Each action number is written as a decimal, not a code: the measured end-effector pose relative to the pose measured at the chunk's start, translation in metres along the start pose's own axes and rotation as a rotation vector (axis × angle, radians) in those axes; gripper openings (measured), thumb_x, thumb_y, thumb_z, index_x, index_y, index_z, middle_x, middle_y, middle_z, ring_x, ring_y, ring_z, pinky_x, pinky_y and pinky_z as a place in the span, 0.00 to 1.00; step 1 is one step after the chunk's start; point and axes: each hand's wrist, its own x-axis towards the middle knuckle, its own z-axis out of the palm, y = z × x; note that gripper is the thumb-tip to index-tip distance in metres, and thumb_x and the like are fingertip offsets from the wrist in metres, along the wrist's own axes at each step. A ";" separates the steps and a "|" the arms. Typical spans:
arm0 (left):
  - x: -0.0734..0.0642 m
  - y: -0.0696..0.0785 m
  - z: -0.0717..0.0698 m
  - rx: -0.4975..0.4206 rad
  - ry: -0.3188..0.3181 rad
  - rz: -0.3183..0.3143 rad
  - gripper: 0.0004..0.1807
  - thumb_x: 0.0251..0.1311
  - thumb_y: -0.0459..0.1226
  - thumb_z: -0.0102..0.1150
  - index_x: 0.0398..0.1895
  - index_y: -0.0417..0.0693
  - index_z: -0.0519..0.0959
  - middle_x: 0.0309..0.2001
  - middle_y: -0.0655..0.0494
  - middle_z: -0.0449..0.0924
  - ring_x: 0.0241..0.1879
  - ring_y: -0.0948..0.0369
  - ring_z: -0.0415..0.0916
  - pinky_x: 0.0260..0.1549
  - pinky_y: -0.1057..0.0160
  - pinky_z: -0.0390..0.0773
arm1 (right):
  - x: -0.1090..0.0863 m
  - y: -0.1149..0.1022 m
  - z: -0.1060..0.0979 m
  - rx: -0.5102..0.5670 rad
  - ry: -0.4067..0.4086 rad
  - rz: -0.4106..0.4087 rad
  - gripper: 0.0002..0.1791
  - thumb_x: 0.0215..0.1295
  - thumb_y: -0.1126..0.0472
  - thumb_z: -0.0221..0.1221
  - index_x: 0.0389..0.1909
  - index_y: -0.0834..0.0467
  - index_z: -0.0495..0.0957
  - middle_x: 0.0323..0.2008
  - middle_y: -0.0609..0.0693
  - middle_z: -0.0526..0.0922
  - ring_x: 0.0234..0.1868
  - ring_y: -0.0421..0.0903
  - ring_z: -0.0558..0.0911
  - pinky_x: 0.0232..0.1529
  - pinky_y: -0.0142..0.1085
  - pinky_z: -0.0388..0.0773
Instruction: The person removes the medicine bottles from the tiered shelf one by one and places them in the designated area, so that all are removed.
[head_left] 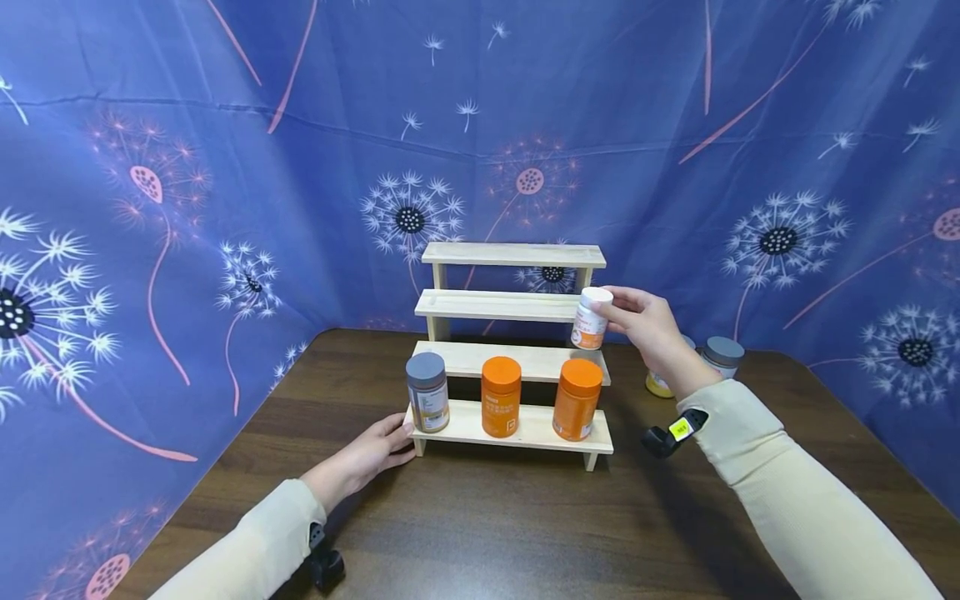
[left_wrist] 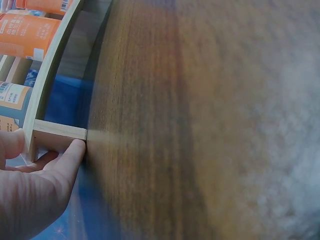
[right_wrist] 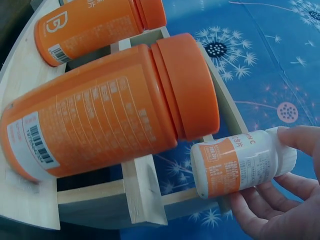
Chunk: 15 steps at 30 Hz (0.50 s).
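Note:
A wooden stepped rack (head_left: 517, 361) stands on the table. My left hand (head_left: 367, 450) grips the left end of its lowest step, the thumb above and a finger against the leg (left_wrist: 60, 131) in the left wrist view. My right hand (head_left: 647, 323) holds a small white pill bottle (head_left: 590, 320) with an orange-and-white label, upright at the right end of the second step up. In the right wrist view, thumb and fingers pinch the bottle (right_wrist: 235, 162) around its white cap. On the lowest step are a grey-capped bottle (head_left: 428, 393) and two orange bottles, one in the middle (head_left: 501, 397), one at right (head_left: 578, 400).
Behind my right hand, a grey-capped bottle (head_left: 723, 357) and another, partly hidden bottle (head_left: 658, 385) stand on the brown wooden table (head_left: 480, 525). A blue dandelion-print cloth (head_left: 480, 125) hangs close behind the rack and along the sides.

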 end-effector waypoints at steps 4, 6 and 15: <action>0.000 0.000 -0.001 -0.001 0.010 -0.002 0.26 0.77 0.35 0.34 0.72 0.30 0.50 0.70 0.28 0.55 0.72 0.38 0.52 0.66 0.48 0.69 | -0.001 0.002 -0.004 -0.005 0.011 0.006 0.38 0.67 0.45 0.58 0.72 0.60 0.60 0.67 0.61 0.68 0.65 0.57 0.70 0.68 0.49 0.68; 0.000 0.000 0.000 -0.006 0.013 -0.003 0.26 0.77 0.35 0.34 0.72 0.30 0.51 0.70 0.29 0.56 0.72 0.38 0.52 0.66 0.48 0.69 | -0.001 0.004 -0.007 -0.007 0.019 0.013 0.39 0.66 0.45 0.58 0.72 0.59 0.60 0.67 0.60 0.68 0.65 0.57 0.70 0.69 0.49 0.68; 0.000 0.001 0.000 0.000 0.007 -0.003 0.26 0.77 0.35 0.33 0.72 0.30 0.50 0.70 0.29 0.55 0.72 0.38 0.51 0.66 0.48 0.69 | -0.006 0.011 -0.020 -0.044 0.025 0.029 0.41 0.66 0.42 0.57 0.73 0.59 0.59 0.68 0.60 0.67 0.65 0.57 0.70 0.68 0.49 0.69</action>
